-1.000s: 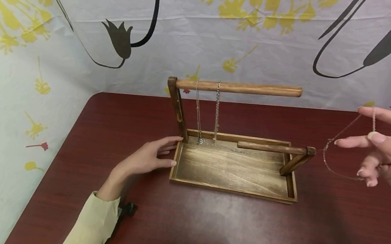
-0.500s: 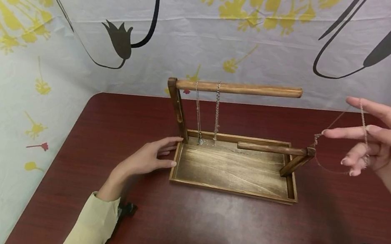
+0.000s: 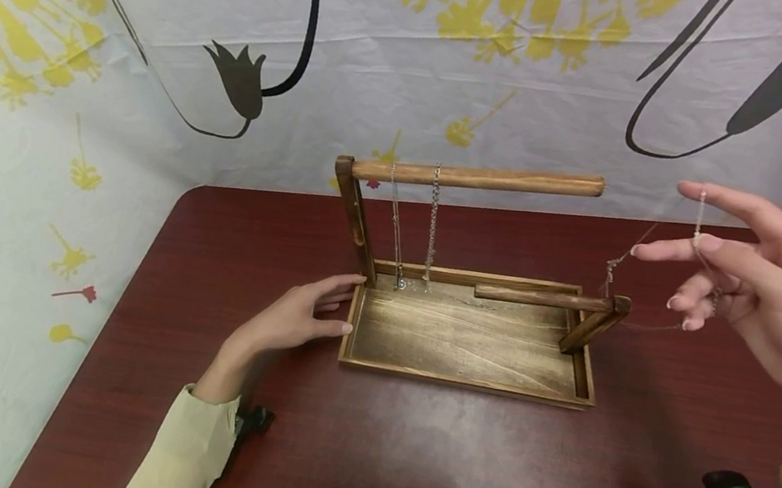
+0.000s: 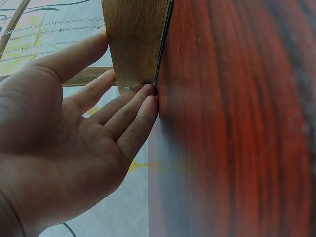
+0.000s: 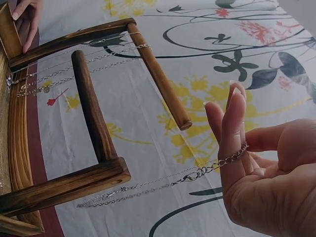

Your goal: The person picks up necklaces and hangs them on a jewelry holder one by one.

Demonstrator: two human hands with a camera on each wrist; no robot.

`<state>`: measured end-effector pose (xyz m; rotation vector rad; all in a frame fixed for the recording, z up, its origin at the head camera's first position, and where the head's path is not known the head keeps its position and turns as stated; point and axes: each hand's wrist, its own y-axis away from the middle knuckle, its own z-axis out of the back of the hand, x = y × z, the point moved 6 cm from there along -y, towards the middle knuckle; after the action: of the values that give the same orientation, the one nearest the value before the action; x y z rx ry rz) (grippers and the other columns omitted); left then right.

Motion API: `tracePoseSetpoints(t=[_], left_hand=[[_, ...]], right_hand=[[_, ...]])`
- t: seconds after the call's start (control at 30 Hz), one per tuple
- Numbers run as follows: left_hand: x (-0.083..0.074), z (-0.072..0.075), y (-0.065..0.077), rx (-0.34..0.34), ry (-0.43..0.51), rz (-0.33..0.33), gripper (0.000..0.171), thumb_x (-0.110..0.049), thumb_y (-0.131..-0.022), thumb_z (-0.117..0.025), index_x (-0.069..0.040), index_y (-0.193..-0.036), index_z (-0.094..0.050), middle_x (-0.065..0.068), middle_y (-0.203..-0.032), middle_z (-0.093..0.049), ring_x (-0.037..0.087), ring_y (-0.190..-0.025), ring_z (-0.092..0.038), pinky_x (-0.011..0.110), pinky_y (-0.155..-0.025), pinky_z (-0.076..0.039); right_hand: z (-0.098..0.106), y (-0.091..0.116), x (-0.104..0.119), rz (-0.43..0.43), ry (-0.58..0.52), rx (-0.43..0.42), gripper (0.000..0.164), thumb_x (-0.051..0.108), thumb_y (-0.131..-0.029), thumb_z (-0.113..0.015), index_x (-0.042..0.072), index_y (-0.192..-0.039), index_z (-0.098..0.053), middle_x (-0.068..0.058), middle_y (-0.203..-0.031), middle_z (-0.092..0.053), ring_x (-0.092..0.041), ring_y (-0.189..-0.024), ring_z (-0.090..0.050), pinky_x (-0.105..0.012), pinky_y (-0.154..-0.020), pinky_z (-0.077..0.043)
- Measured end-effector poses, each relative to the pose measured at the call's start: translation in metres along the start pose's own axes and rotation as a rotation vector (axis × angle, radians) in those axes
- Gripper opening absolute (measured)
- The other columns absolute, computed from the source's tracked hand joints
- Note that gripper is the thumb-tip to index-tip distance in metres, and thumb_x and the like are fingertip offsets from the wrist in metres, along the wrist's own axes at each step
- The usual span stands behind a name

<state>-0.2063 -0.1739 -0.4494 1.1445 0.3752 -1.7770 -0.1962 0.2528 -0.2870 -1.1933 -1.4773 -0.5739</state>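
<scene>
My left hand [image 3: 293, 314] rests against the left end of a brown wooden jewelry stand [image 3: 469, 383], thumb and fingertips at the end wall of its tray. In the left wrist view, those fingers are nearly straight against the wood. To the stand's right, my right hand [image 3: 780, 277] pinches a thin silver necklace [image 3: 610, 270] between thumb and index finger. Its loop stretches over the other fingertips and overlaps the short bar's post in the head view. The right wrist view shows the necklace's lobster clasp [image 5: 190, 176]. Two silver chains, one thin [image 3: 397, 228] and one thicker [image 3: 434, 217], hang from the upper bar [image 3: 522, 182].
The stand's short lower bar [image 3: 535, 297] points left from its right post [image 3: 595, 325]. Both bars have one free end. Behind the dark red table [image 3: 449, 464] hangs a white cloth [image 3: 354, 87] with yellow and grey flowers.
My right hand has moved left and slightly up with the necklace, bringing the loop to the short bar's post. My left hand and the stand have stayed put.
</scene>
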Motion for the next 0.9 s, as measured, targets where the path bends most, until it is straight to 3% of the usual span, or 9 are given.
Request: tracePoseSetpoints(t=[0.17,0.37,0.6,0.73,0.9], left_hand=[[0.0,0.0,0.0,-0.001,-0.005,0.002,0.069,-0.021,-0.093,-0.072,-0.025,-0.153,-0.039,0.008,-0.154,-0.042,0.027,-0.138,-0.045,0.045,-0.111,-0.041],[0.0,0.0,0.001,0.001,-0.001,0.007,0.069,-0.021,-0.093,-0.072,-0.025,-0.153,-0.039,0.007,-0.154,-0.042,0.026,-0.138,-0.044,0.044,-0.111,-0.041],[-0.001,0.0,0.001,0.004,0.021,-0.002,0.069,-0.021,-0.093,-0.073,-0.025,-0.153,-0.039,0.008,-0.154,-0.041,0.028,-0.139,-0.044,0.046,-0.112,-0.04],[-0.001,0.0,0.001,0.006,0.022,-0.004,0.069,-0.021,-0.093,-0.072,-0.025,-0.153,-0.039,0.008,-0.154,-0.041,0.027,-0.139,-0.043,0.046,-0.112,-0.04],[-0.001,0.0,0.0,0.007,0.013,-0.006,0.069,-0.02,-0.093,-0.072,-0.025,-0.153,-0.039,0.007,-0.155,-0.04,0.026,-0.139,-0.043,0.045,-0.112,-0.04]], right_hand=[[0.001,-0.005,0.0,-0.038,0.055,-0.046,0.053,-0.015,-0.102,-0.033,-0.001,-0.152,-0.032,-0.027,-0.109,-0.07,-0.031,-0.058,-0.067,-0.033,-0.048,-0.055],[-0.001,-0.012,-0.001,-0.04,0.037,-0.058,0.053,-0.017,-0.1,-0.035,-0.001,-0.151,-0.034,-0.028,-0.106,-0.07,-0.03,-0.055,-0.066,-0.033,-0.047,-0.054],[0.0,-0.022,-0.003,-0.068,0.02,-0.127,0.053,-0.015,-0.099,-0.043,0.002,-0.15,-0.039,-0.027,-0.099,-0.072,-0.029,-0.05,-0.063,-0.032,-0.045,-0.052],[-0.001,-0.026,-0.005,-0.071,-0.018,-0.127,0.053,-0.016,-0.099,-0.043,0.001,-0.15,-0.039,-0.028,-0.098,-0.071,-0.029,-0.049,-0.063,-0.031,-0.045,-0.054],[-0.003,-0.032,-0.006,-0.089,0.012,-0.121,0.053,-0.012,-0.1,-0.045,0.003,-0.15,-0.04,-0.027,-0.099,-0.071,-0.029,-0.049,-0.063,-0.031,-0.046,-0.054]])
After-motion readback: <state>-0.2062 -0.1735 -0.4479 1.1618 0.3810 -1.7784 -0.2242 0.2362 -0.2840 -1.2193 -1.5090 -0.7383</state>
